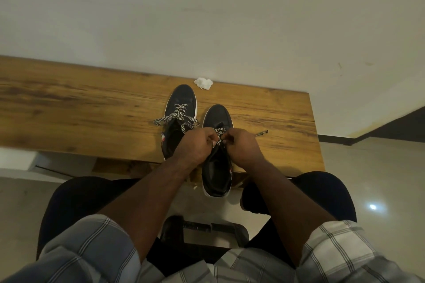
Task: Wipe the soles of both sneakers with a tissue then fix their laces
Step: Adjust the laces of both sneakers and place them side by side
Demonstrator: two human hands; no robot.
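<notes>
1. Setting: wooden bench [69,108] against a plain pale wall [207,7], tiled floor [379,179] below; person seated, checked sleeves [87,248] and dark knees in the lower part of the view
2. Left sneaker [180,108]: dark upper, white sole edge, upright on the bench, toe pointing at the wall. Its checkered laces [174,117] look tied in a bow, loops splayed to both sides
3. Tissue [203,82]: crumpled, lying by the wall just beyond the left sneaker's toe, nobody touching it. My read: wiping is done, we're in the lacing phase
4. Left hand [195,145]: fingers curled, pinching the lace [219,135] of the right sneaker over its tongue
5. Right sneaker [217,151]: just beside the left one, nearer the person, heel hanging past the bench's front edge
6. Right hand [243,145]: fingers curled in too, pinching the same lace from the other side; both hands nearly touching at the knot
7. Loose lace end [261,133] trails right onto the bench, past the right hand
8. Step in hand: tying the second shoe. Can't tell how far the knot has got, fingers cover it
9. Next likely needs: form loops, pull both sides evenly, keep the shoe from sliding off the edge
</notes>
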